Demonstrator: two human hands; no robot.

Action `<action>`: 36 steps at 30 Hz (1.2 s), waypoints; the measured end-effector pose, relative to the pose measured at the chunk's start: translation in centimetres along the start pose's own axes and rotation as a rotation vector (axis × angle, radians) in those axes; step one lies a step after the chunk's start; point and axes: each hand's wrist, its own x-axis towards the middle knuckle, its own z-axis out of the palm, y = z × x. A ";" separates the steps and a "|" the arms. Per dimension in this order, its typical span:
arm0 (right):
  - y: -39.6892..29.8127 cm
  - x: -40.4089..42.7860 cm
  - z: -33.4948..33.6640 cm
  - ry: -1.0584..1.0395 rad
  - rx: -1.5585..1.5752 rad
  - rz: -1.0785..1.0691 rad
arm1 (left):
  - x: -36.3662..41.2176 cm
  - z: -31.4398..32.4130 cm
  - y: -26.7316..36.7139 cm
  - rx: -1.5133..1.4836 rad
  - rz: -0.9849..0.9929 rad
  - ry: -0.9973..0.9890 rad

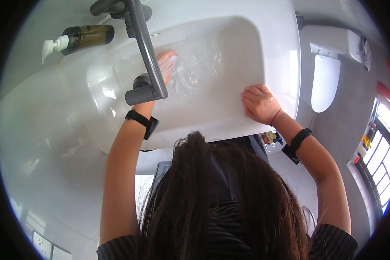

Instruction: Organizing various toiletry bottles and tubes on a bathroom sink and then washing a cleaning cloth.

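Observation:
A grey faucet [146, 48] reaches over a white ceramic washbasin [279, 65], and water ripples in the bowl [195, 65]. My left hand [167, 63] is down in the bowl beneath the faucet's spout, fingers extended and wet, holding nothing that I can see; the faucet hides part of it and the wrist. On the basin's front right edge rests my right hand [260, 103], its fingers curled over the inner rim; whether anything is under them cannot be told. Both forearms wear black bands.
A dark pump bottle [89, 38] with a white pump lies at the basin's back left, as seen here. To the right is a white toilet [325, 81] with its lid raised. A barred window [380, 162] is at far right. Small colourful items [271, 138] show below the basin. Long hair covers the lower middle.

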 end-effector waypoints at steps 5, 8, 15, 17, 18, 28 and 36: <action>0.1 -0.2 0.2 -0.023 -0.004 0.007 | 1.3 0.3 -0.3 -2.024 -0.625 -0.164; 0.2 -0.2 0.2 -0.013 0.015 0.010 | 1.7 0.4 2.7 -2.445 -0.631 0.030; 0.2 0.0 0.5 0.043 -0.047 -0.030 | 1.0 0.1 3.9 -2.481 -0.541 0.040; 0.3 -0.1 0.6 0.045 -0.042 -0.026 | 0.9 0.6 1.8 -2.558 -0.574 0.007; 0.3 -0.2 0.6 0.046 -0.041 -0.021 | 0.9 0.7 0.8 -2.602 -0.598 -0.123; 0.3 -0.4 0.5 0.024 -0.013 -0.003 | 0.7 0.2 0.9 -0.912 -0.802 0.298; 0.3 -0.1 0.5 0.013 -0.018 -0.012 | 0.4 3.0 5.3 0.459 0.190 -0.308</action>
